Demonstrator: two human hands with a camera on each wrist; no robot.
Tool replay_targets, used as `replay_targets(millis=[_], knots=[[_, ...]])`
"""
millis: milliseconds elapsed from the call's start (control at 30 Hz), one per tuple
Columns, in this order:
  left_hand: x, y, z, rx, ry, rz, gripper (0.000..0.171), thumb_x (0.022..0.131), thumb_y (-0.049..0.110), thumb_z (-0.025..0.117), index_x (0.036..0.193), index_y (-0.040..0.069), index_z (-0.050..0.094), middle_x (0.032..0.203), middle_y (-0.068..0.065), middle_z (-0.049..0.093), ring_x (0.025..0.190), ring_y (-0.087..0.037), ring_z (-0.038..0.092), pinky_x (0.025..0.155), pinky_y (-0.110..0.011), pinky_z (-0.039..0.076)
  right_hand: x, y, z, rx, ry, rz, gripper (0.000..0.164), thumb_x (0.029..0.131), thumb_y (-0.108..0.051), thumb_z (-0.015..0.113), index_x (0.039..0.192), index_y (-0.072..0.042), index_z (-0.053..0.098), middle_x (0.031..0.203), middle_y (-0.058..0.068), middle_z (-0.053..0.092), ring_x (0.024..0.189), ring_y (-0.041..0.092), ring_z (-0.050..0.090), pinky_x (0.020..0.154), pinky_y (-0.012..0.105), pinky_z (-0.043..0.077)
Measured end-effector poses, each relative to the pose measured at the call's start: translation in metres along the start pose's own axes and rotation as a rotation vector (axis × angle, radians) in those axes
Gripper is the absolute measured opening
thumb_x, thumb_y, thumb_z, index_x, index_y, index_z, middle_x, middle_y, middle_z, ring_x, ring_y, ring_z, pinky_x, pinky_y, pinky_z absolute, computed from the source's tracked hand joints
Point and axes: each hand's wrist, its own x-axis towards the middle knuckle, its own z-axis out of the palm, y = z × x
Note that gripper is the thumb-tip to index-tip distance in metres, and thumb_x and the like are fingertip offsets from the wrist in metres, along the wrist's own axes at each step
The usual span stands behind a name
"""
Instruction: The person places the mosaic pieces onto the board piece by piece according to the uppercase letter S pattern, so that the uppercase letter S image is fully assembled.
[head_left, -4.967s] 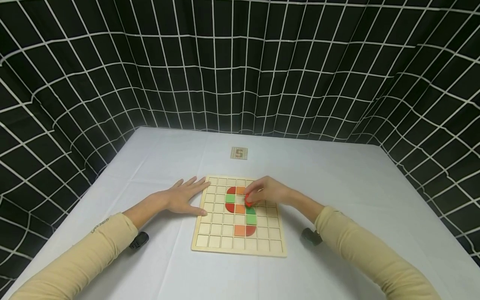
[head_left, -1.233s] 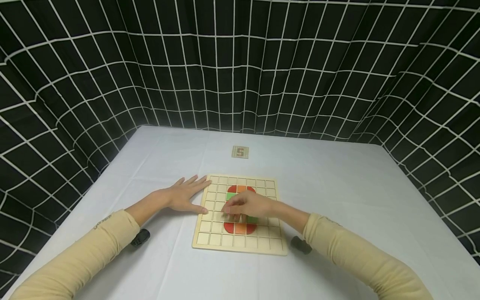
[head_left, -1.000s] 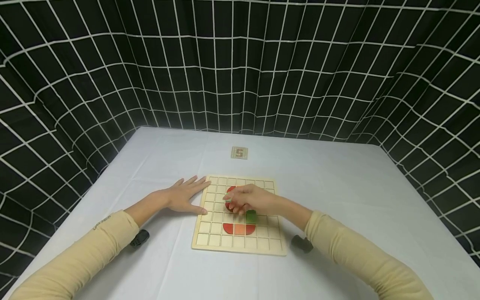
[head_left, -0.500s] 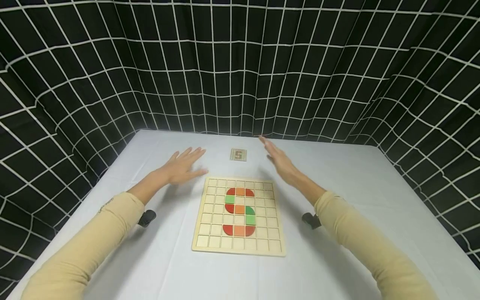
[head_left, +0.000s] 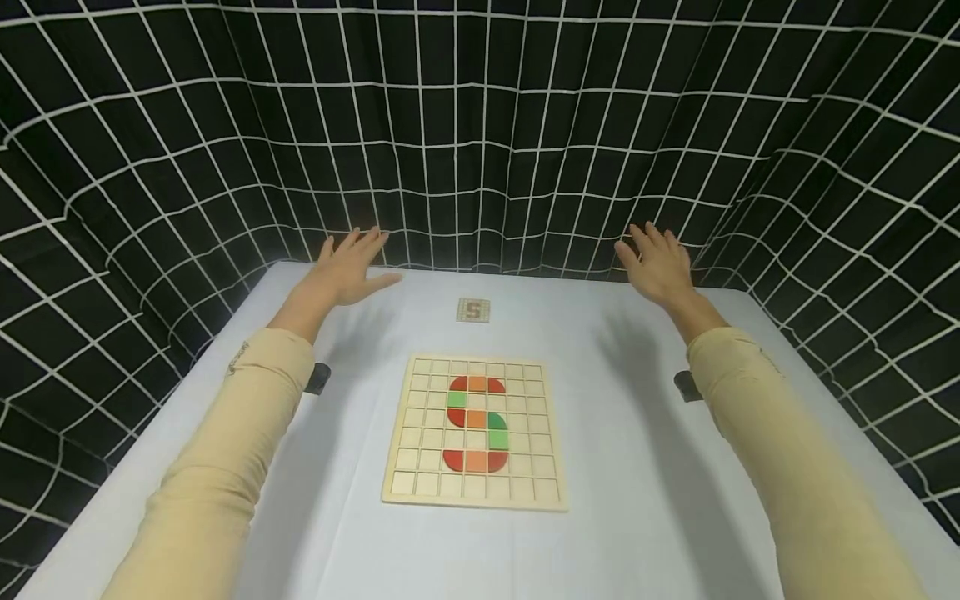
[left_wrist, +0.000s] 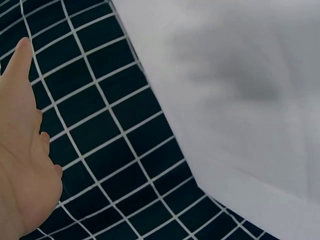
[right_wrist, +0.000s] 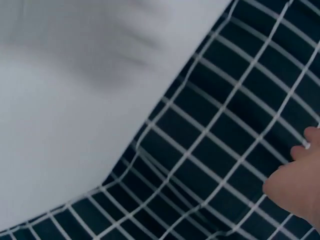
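Both hands are raised over the far part of the table and hold nothing. My left hand [head_left: 347,271] is up at the back left, fingers spread, thumb pointing right. My right hand [head_left: 660,265] is up at the back right with its fingers apart. Between and below them lies a wooden grid board [head_left: 525,492]. Red rounded tiles [head_left: 453,460], orange square tiles [head_left: 476,419] and green tiles [head_left: 497,439] form an S on it. Behind the board lies a small pattern card [head_left: 473,311] with an S. In the wrist views, each hand shows at the outer edge.
A white cloth covers the table [head_left: 585,400], and the hands' shadows fall on it. A black curtain with white grid lines [head_left: 465,125] surrounds the back and sides. Dark wrist-worn devices [head_left: 318,379] show beside the sleeves.
The right hand has come off the board, where it was handling tiles, and moved up to the back right. The left hand has lifted from the board's left edge. A bottom-left red tile was added.
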Motion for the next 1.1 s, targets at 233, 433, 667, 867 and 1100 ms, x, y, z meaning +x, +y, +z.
replay_targets(millis=[233,433,667,867,1100], knots=[[-0.001,-0.001,-0.011,0.015,0.03,-0.09,0.084,0.095,0.061,0.036,0.154,0.007,0.008,0.158,-0.015,0.002,0.143,-0.036,-0.004,0.109,-0.056,-0.012,0.006,0.013,-0.021,-0.144,0.003,0.116,0.074,0.1,-0.054,0.014,0.152,-0.002,0.009,0.155,0.026,0.001,0.139,0.046,-0.008,0.11,0.057,-0.01],[-0.001,0.0,-0.017,0.0,0.051,-0.138,0.082,0.096,0.057,0.04,0.153,0.006,0.009,0.158,-0.018,0.004,0.142,-0.038,-0.004,0.109,-0.057,-0.01,0.003,0.02,-0.032,-0.212,-0.038,0.169,0.073,0.101,-0.052,0.016,0.151,0.001,0.011,0.153,0.03,0.003,0.138,0.049,-0.005,0.11,0.059,-0.006],[0.0,-0.002,-0.02,0.011,0.046,-0.182,0.083,0.096,0.057,0.04,0.153,0.007,0.007,0.158,-0.018,0.001,0.142,-0.037,-0.006,0.11,-0.056,-0.01,0.004,0.024,-0.037,-0.291,-0.032,0.175,0.074,0.1,-0.054,0.018,0.151,0.0,0.008,0.154,0.027,0.0,0.139,0.045,-0.009,0.11,0.055,-0.01],[-0.002,-0.002,-0.02,0.008,0.048,-0.192,0.082,0.096,0.055,0.041,0.153,0.006,0.008,0.158,-0.017,0.001,0.142,-0.038,-0.006,0.11,-0.056,-0.011,0.004,0.018,-0.039,-0.291,-0.04,0.162,0.076,0.1,-0.055,0.019,0.152,-0.001,0.007,0.155,0.026,0.0,0.139,0.044,-0.011,0.11,0.055,-0.012],[0.0,-0.004,-0.02,0.019,0.042,-0.198,0.083,0.096,0.055,0.041,0.153,0.006,0.007,0.158,-0.017,0.001,0.142,-0.037,-0.007,0.109,-0.055,-0.014,0.008,0.018,-0.042,-0.312,-0.026,0.164,0.077,0.099,-0.057,0.018,0.151,-0.001,0.007,0.155,0.026,-0.002,0.139,0.045,-0.012,0.11,0.055,-0.012]])
